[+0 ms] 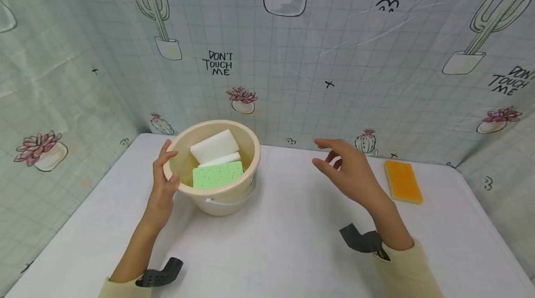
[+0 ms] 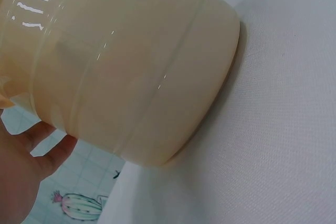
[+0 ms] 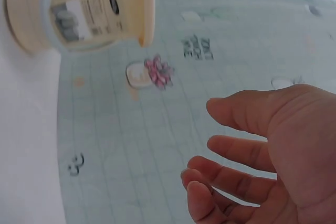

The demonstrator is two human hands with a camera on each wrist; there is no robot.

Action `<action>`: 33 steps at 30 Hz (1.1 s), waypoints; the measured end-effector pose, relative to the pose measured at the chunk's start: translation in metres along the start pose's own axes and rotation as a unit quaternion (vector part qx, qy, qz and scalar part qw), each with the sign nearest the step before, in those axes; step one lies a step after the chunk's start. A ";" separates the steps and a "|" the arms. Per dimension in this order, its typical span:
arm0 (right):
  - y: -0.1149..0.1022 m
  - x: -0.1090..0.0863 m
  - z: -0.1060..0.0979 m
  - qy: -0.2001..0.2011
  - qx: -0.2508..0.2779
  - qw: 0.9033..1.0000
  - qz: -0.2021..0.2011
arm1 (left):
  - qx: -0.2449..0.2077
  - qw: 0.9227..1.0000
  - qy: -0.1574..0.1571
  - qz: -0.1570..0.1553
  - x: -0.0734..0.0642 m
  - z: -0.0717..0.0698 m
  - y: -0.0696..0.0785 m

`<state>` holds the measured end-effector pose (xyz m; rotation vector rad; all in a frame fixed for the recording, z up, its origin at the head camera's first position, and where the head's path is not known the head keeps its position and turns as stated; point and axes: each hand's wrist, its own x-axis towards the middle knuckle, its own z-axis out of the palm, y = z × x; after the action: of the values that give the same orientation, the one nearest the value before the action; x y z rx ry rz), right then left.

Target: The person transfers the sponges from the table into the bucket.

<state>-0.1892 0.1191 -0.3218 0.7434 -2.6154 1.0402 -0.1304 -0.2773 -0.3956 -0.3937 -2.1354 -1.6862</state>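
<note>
A cream plastic bucket (image 1: 234, 195) with a white handle stands on the left of the table. Inside it lie a green speckled sponge (image 1: 217, 175) and two white sponge blocks (image 1: 215, 146), one partly covered by the other. My left hand (image 1: 162, 186) holds the bucket's left rim, with thumb and a fingertip over the edge. In the left wrist view, fingers touch the bucket's side (image 2: 131, 72). My right hand (image 1: 350, 172) hovers right of the bucket, holding nothing, its fingers loosely bent and thumb apart. The right wrist view shows that hand (image 3: 262, 156) with no object in it.
A yellow-orange sponge (image 1: 403, 181) with a pale underside lies on the right of the white table (image 1: 276, 242), beyond my right wrist. Behind and at both sides hangs a checked curtain (image 1: 284, 66) printed with cacti. Dark wrist mounts (image 1: 160, 274) sit on both forearms.
</note>
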 end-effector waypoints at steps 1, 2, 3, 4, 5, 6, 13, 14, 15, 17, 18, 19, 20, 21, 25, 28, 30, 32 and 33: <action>0.006 -0.004 -0.002 0.007 -0.004 1.000 0.006 | 0.000 1.000 0.000 0.000 0.000 0.000 0.000; 0.011 -0.008 -0.004 0.014 -0.008 1.000 0.012 | -0.001 1.000 0.000 -0.001 0.000 0.000 0.000; 0.017 -0.012 -0.007 0.019 -0.009 1.000 0.019 | 0.000 1.000 0.000 -0.001 0.000 0.000 0.000; 0.023 -0.016 -0.010 0.024 -0.011 0.999 0.028 | 0.001 1.000 0.000 -0.002 0.000 0.001 -0.001; 0.028 -0.020 -0.012 0.027 -0.012 0.999 0.038 | 0.000 1.000 0.000 -0.003 0.000 0.001 -0.001; 0.034 -0.024 -0.015 0.031 -0.015 0.998 0.049 | -0.001 1.000 0.000 -0.004 0.000 0.001 -0.001; 0.070 -0.054 -0.035 0.040 -0.052 0.989 0.132 | -0.007 1.000 0.001 -0.008 -0.001 0.002 -0.003; 0.075 -0.058 -0.037 0.040 -0.058 0.987 0.143 | -0.005 1.000 0.000 -0.007 -0.001 0.002 -0.003; 0.080 -0.061 -0.039 0.041 -0.063 0.985 0.153 | -0.003 1.000 0.000 -0.007 -0.001 0.003 -0.004; 0.090 -0.065 -0.041 0.040 -0.068 0.981 0.177 | -0.002 1.000 0.001 -0.008 -0.001 0.003 -0.004; 0.095 -0.067 -0.042 0.043 -0.070 0.979 0.185 | -0.004 1.000 0.001 -0.009 -0.001 0.003 -0.004; 0.100 -0.067 -0.042 0.047 -0.073 0.978 0.192 | -0.005 1.000 0.001 -0.010 -0.002 0.003 -0.004; 0.105 -0.068 -0.042 0.050 -0.073 0.976 0.199 | -0.008 1.000 0.001 -0.010 -0.002 0.003 -0.004; 0.110 -0.068 -0.042 0.054 -0.073 0.974 0.206 | -0.011 1.000 0.001 -0.010 -0.002 0.003 -0.003; 0.127 -0.070 -0.039 0.070 -0.078 0.966 0.238 | -0.013 1.000 -0.001 -0.005 -0.001 0.003 -0.002; 0.135 -0.072 -0.035 0.082 -0.085 0.958 0.261 | -0.006 1.000 0.001 -0.003 0.001 0.002 0.000; 0.139 -0.075 -0.033 0.092 -0.084 0.955 0.271 | -0.001 1.000 0.002 -0.005 0.001 0.002 0.001; 0.144 -0.077 -0.030 0.102 -0.082 0.946 0.297 | 0.002 1.000 0.003 -0.010 0.001 0.001 0.002; 0.147 -0.079 -0.028 0.106 -0.079 0.940 0.313 | 0.001 1.000 0.002 -0.011 0.001 0.001 0.002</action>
<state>-0.2000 0.2588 -0.4163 -0.2572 -2.7442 0.9591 -0.1301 -0.2760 -0.3937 -0.3677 -2.1444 -1.6956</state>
